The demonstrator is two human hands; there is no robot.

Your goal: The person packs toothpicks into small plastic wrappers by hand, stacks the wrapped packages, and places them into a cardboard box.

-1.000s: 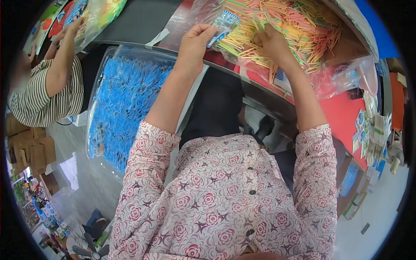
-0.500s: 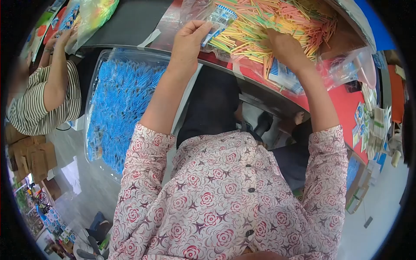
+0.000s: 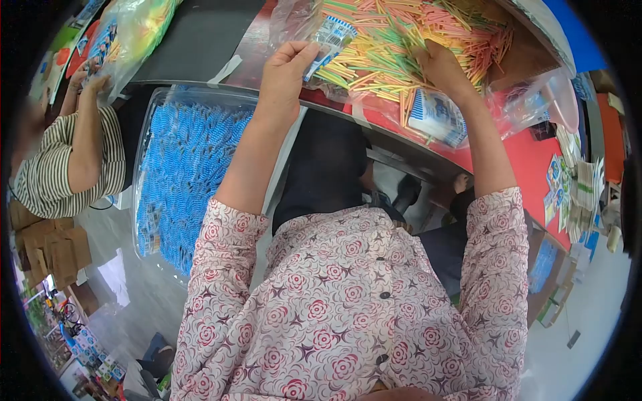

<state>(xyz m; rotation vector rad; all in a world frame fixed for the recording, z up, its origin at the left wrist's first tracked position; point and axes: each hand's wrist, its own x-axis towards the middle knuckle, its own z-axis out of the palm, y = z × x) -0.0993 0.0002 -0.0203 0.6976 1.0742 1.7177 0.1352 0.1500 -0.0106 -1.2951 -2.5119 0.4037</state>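
Note:
My left hand point(image 3: 286, 75) pinches the edge of a small clear packet point(image 3: 328, 41) with blue and white print, at the left side of the pile. Yellow, green, orange and pink thin sticks point(image 3: 374, 57) lie in a large heap on clear plastic at the top of the view. My right hand point(image 3: 441, 70) is over the heap, fingers closed around some greenish sticks. Below that hand, several blue and white packets point(image 3: 436, 117) lie on the red table surface point(image 3: 521, 167).
To the left stands a clear tub point(image 3: 190, 167) full of blue striped packets. A co-worker in a striped top point(image 3: 73, 154) works at the far left beside a plastic bag point(image 3: 144, 40). Stacked printed cards point(image 3: 585, 200) sit at the right. Cardboard boxes point(image 3: 57, 250) stand on the floor.
My right hand has pulled back from deeper in the heap, and sticks now show at its fingers. My left hand keeps its hold on the packet. The whole view has shifted slightly.

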